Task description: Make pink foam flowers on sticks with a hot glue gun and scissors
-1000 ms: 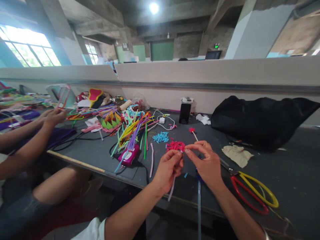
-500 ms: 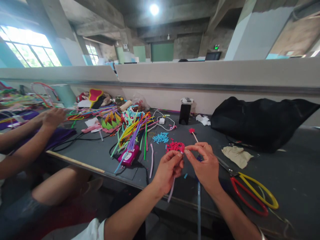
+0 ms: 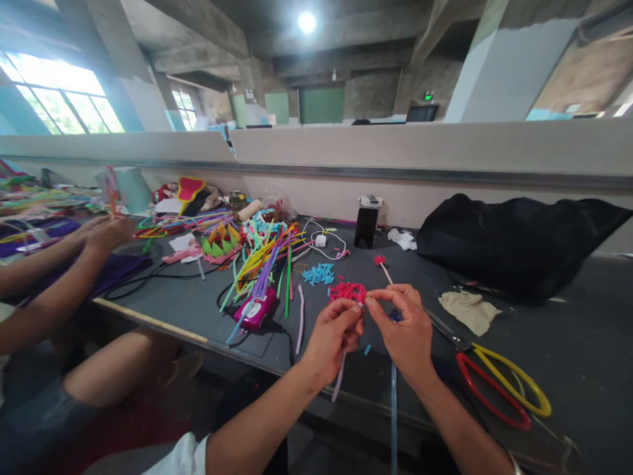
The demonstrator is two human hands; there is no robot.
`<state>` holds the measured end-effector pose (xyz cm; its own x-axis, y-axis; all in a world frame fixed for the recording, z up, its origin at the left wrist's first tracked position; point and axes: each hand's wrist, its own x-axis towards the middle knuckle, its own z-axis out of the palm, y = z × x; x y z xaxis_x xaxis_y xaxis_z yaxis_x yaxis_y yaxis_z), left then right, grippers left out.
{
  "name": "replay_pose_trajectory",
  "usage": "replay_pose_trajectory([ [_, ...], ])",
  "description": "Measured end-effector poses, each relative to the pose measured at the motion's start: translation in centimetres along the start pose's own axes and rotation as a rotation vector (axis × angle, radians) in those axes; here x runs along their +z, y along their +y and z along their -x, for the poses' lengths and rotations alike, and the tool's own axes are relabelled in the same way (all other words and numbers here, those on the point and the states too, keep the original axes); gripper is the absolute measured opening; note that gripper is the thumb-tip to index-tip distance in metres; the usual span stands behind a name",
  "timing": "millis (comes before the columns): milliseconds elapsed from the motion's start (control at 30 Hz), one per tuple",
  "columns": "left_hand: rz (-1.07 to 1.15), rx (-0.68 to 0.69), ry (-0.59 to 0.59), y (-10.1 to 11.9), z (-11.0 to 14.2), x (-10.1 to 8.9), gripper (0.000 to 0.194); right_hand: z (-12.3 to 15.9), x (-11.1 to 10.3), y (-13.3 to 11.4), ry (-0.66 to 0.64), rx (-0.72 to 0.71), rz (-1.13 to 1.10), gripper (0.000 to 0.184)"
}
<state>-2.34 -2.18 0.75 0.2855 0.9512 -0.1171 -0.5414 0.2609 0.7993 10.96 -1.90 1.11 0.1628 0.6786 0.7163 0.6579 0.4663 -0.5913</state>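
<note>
My left hand [image 3: 339, 330] pinches a pale lilac pipe cleaner [image 3: 339, 379], whose lower end hangs below the fist. At its upper end a small red piece shows between my two hands. Thumb and forefinger of my right hand [image 3: 403, 323] close on that red piece, touching the tips of my left fingers. Just behind lies a pile of short red pipe cleaner pieces [image 3: 346, 290], with a pile of blue pieces [image 3: 318, 273] farther back. A pale stem with a red fuzzy head [image 3: 380, 260] sticks out beyond my right hand. Under that hand, a long translucent stick [image 3: 394, 415] hangs past the table edge.
Scissors with red and yellow handles [image 3: 494, 376] lie to the right, near a beige cloth [image 3: 469, 311] and a black bag [image 3: 514, 244]. Leftward are a magenta box [image 3: 256, 309], bundled pipe cleaners [image 3: 267, 264] and cables. Another person's hands [image 3: 103, 232] work at far left.
My hands stay almost in place, the right one shifting slightly while still pinching. At far left, the other person's hands turn a reddish looped piece about.
</note>
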Motion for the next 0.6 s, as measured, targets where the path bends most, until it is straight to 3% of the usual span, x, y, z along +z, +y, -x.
replay_pose_trajectory([
  [300,-0.008,0.016,-0.011,-0.1,-0.1,0.0,0.027,0.0,-0.2,-0.3,-0.016,-0.017,-0.012,0.012],
  [467,0.002,0.004,-0.028,0.0,-0.1,-0.1,0.026,-0.5,-1.6,-0.7,0.026,-0.001,-0.027,0.018],
  [600,0.02,0.006,-0.023,0.1,-0.1,-0.2,0.026,-0.8,-2.8,-0.4,0.01,0.067,-0.034,0.012],
])
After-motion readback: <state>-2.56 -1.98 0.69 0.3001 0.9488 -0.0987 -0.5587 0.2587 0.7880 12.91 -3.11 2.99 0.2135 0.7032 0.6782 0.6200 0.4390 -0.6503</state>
